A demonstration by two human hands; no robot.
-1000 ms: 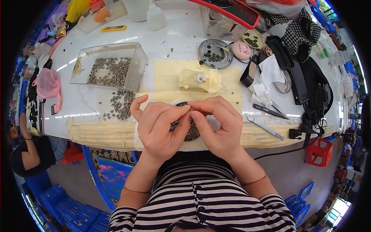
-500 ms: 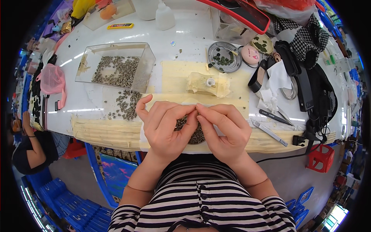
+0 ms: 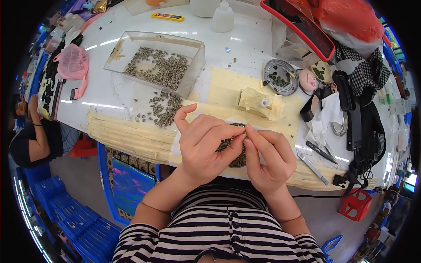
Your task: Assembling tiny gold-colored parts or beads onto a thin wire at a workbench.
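My left hand (image 3: 202,148) and my right hand (image 3: 270,158) meet over a round dish (image 3: 238,125) at the table's front edge. Thumb and forefinger of each are pinched together, and the tips nearly touch; anything between them is too small to make out. The left little finger sticks out. Small dark grey metal-looking pieces (image 3: 239,160) fill the dish, partly hidden by my hands. More such pieces lie in a loose pile (image 3: 165,109) to the left, and a clear plastic box (image 3: 198,65) behind the pile holds many others.
A tape-wrapped block (image 3: 254,104) with a white nozzle stands behind my hands. To the right are a round tin (image 3: 280,78) with dark green bits, tweezers (image 3: 322,151), a silver tool (image 3: 312,167) and black straps. A phone in a red case (image 3: 302,30) rests above. Another person sits far left.
The view has shifted, so the table and its things appear farther right and tilted. My hands keep their pinch over the dish, with the fingertips still together.
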